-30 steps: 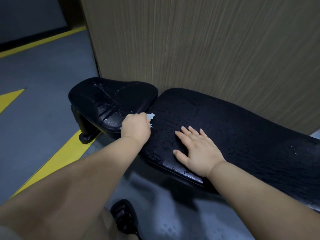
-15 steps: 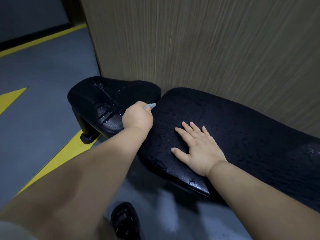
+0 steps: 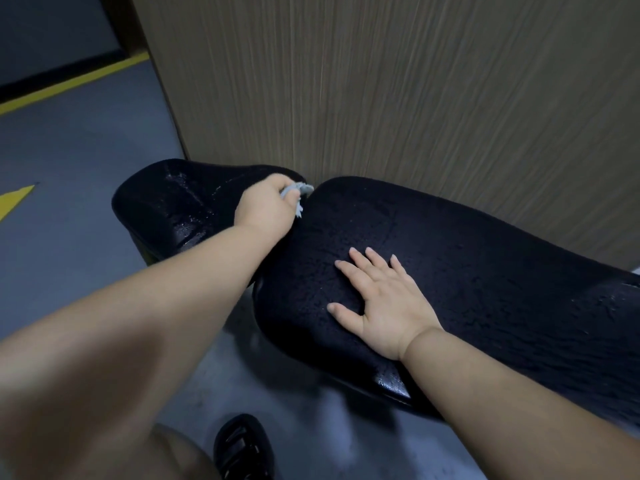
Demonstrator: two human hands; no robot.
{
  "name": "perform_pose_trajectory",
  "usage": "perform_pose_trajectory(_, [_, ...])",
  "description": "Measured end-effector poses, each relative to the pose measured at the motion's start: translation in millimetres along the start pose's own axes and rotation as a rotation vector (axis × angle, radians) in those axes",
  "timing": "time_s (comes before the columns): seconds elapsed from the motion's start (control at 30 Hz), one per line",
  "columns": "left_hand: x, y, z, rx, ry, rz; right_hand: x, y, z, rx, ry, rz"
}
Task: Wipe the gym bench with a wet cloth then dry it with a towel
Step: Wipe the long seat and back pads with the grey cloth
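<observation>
The black gym bench has a small seat pad (image 3: 166, 202) on the left and a long back pad (image 3: 485, 271) on the right, both glistening with water. My left hand (image 3: 265, 207) grips a small light grey cloth (image 3: 298, 191) at the gap between the two pads, near the far edge. Only a bit of the cloth shows past my fingers. My right hand (image 3: 384, 303) rests flat on the near end of the long pad, fingers straight and spread.
A wood-grain wall panel (image 3: 381, 98) stands right behind the bench. Grey floor (image 3: 69, 168) with yellow lines lies to the left. My black sandal (image 3: 242, 448) is on the wet floor below the bench's near edge.
My left hand has slid the cloth along the gap between the pads, from the near edge toward the wall. My right hand has stayed flat on the long pad.
</observation>
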State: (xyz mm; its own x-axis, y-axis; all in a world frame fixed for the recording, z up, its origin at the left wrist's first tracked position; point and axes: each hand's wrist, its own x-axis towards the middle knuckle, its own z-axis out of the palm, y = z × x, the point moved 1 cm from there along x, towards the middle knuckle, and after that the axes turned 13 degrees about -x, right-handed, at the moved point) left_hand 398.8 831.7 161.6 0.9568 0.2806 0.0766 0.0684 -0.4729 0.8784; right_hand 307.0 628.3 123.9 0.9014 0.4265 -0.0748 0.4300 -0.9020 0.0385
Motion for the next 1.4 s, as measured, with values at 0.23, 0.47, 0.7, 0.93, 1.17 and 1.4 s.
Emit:
perform_pose_trajectory(0.23, [-21.3,-6.6,23.7,0.232,-0.105,0.037,-0.4,0.8,0.9,0.003,-0.009,-0.002])
perform_pose_trajectory(0.47, [-9.5,-3.7,32.6,0.220,-0.033,0.045,0.8,-0.8,-1.7,0.006,-0.009,-0.008])
perform_pose_trajectory(0.7, [24.1,2.7,54.9,0.036,0.062,-0.048,-0.1,-1.2,-0.9,0.033,0.004,-0.005])
perform_pose_trajectory(0.93, [68.7,3.7,74.3,0.053,-0.031,-0.070,1.9,-0.4,1.2,0.029,0.030,-0.026])
perform_pose_trajectory(1.17, [71.7,0.1,74.3,0.305,-0.160,0.047,4.4,1.5,3.0,0.068,0.070,-0.029])
perform_pose_trajectory(1.4, [53.8,7.7,74.8,0.491,-0.150,0.052,4.9,0.9,2.0,0.085,0.084,-0.031])
